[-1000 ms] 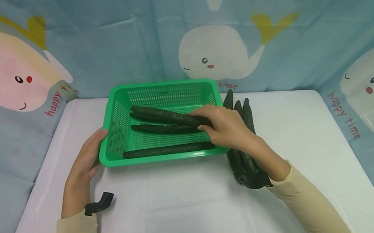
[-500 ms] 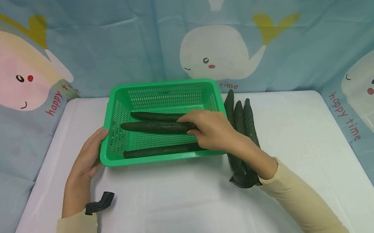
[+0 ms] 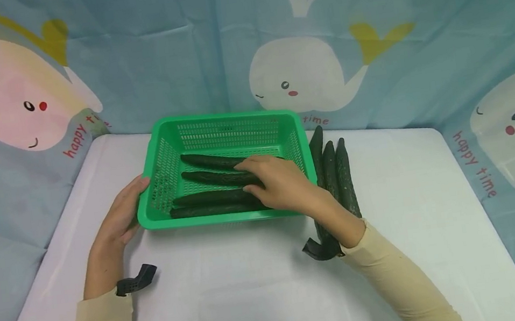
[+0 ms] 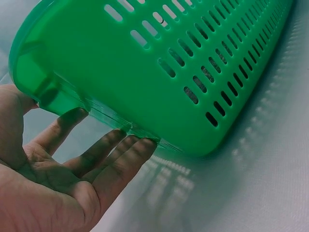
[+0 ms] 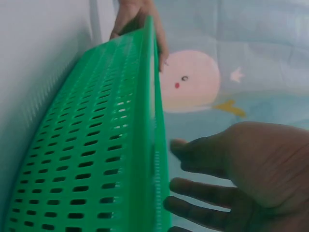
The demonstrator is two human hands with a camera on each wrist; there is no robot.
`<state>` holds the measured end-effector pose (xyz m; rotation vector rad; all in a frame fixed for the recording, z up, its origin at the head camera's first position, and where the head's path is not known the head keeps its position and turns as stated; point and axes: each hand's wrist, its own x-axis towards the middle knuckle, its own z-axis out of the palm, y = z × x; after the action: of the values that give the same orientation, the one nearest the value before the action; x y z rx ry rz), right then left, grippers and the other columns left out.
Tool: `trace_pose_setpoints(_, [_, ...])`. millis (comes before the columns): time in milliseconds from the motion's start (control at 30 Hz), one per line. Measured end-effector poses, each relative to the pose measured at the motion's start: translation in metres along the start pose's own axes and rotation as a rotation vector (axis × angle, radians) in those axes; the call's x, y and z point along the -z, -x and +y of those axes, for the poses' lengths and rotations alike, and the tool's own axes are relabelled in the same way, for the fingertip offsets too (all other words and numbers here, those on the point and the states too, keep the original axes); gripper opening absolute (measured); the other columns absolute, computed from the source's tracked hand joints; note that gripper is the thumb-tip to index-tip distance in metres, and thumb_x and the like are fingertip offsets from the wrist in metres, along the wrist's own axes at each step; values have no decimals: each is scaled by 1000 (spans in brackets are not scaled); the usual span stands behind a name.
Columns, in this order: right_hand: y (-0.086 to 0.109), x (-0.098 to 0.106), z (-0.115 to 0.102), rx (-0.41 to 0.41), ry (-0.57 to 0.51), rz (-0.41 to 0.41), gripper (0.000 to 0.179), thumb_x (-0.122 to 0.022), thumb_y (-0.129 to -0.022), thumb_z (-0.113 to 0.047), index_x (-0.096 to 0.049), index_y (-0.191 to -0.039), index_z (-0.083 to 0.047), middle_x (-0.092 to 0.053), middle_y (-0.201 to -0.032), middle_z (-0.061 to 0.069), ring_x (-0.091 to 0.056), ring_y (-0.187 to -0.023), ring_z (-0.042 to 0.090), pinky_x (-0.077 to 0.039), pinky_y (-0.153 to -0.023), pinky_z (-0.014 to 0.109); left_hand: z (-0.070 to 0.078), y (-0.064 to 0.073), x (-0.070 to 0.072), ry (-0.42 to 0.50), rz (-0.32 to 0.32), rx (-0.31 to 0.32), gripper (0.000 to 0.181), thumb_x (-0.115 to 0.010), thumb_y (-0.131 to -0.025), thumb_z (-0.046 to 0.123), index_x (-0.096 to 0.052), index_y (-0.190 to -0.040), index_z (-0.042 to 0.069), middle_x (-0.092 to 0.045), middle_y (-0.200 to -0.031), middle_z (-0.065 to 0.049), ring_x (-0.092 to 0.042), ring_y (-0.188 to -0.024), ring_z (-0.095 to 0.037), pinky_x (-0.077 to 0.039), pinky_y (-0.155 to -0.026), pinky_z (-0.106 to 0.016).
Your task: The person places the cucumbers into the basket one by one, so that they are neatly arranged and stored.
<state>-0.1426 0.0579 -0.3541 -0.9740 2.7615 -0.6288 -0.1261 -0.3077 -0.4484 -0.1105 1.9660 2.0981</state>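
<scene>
A: Where're the 4 cukes [image 3: 213, 179]?
B: In basket [image 3: 226, 218], long axis L–R, running left from under R hand [image 3: 280, 182]; it's nearer, fingers apart, nothing gripped, contact unclear
A: L hand [image 3: 122, 211]?
B: Gripping basket's left rim

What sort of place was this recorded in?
Likely a makeshift filming setup: a white-covered table, blue whale-print cloth hung behind and beside it, and a green basket holding cucumbers.

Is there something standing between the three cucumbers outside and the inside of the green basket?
Yes, the right wall of the green basket stands between them, so they likely go over its rim. In the head view, the right forearm also crosses over these cucumbers.
</scene>
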Motion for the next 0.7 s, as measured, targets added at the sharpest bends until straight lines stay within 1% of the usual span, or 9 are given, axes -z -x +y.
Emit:
trace_pose_setpoints(33, [0,-1,2,-10,-2,5,45,-69,-105,-25,-62,-148,-15,-63,-151,6,-64,-136,27,-64,-88,44,0,0,-1,-5,1,-2,77,-50,-112,45,-17,-170,6,-63,-131,13,-72,-112,1,-63,-91,-19])
trace_pose_setpoints(100, [2,-3,6,-29,-15,16,46,-68,-106,-28,-60,-149,-15,-62,-152,6,-63,-137,27,-64,-94,47,-1,-1,-1,-3,-2,-4,76,-50,-112,45,-18,-170,6,-64,-131,12,-72,-112,1,-63,-91,-20])
trace_pose_setpoints(233, [6,-5,14,-47,-63,39,44,-65,-107,-29,-61,-148,-15,-63,-150,5,-64,-135,26,-63,-96,48,-1,-2,1,11,-9,-11,74,-49,-113,43,-19,-170,6,-65,-131,11,-73,-111,0,-64,-90,-20])
trace_pose_setpoints(400, [15,-3,22,-71,-122,81,40,-63,-108,-29,-63,-146,-16,-63,-150,3,-61,-140,25,-57,-110,49,-2,-1,3,24,2,-8,74,-50,-112,43,-20,-169,7,-64,-132,10,-73,-111,0,-64,-90,-20])
trace_pose_setpoints(433, [18,-3,24,-77,-126,94,39,-62,-108,-29,-64,-146,-16,-63,-150,3,-62,-139,25,-58,-109,48,-2,-1,3,22,4,-6,74,-50,-112,44,-20,-169,7,-64,-132,10,-72,-111,0,-64,-90,-20])
trace_pose_setpoints(533, [26,-1,30,-89,-146,151,36,-62,-109,-28,-66,-143,-17,-65,-147,3,-71,-119,25,-62,-93,46,-2,-1,2,23,6,0,74,-50,-112,44,-20,-170,7,-63,-132,11,-72,-112,0,-63,-91,-20])
trace_pose_setpoints(600, [32,0,35,-95,-166,207,34,-62,-108,-26,-68,-140,-15,-67,-144,4,-73,-113,26,-62,-87,46,-2,-1,1,22,2,0,74,-50,-112,44,-20,-170,7,-63,-133,11,-71,-113,0,-63,-91,-19])
trace_pose_setpoints(667, [38,3,40,-102,-197,262,33,-62,-108,-22,-69,-139,-13,-68,-142,6,-74,-110,28,-62,-87,48,-2,-1,1,22,-3,-4,74,-50,-113,43,-20,-169,7,-63,-133,10,-71,-113,0,-63,-91,-20])
trace_pose_setpoints(700, [41,4,43,-107,-212,286,32,-62,-108,-20,-69,-139,-12,-69,-140,7,-73,-114,28,-62,-90,50,-2,-1,0,21,-6,-7,74,-50,-113,43,-20,-169,6,-63,-133,10,-71,-113,0,-63,-91,-20])
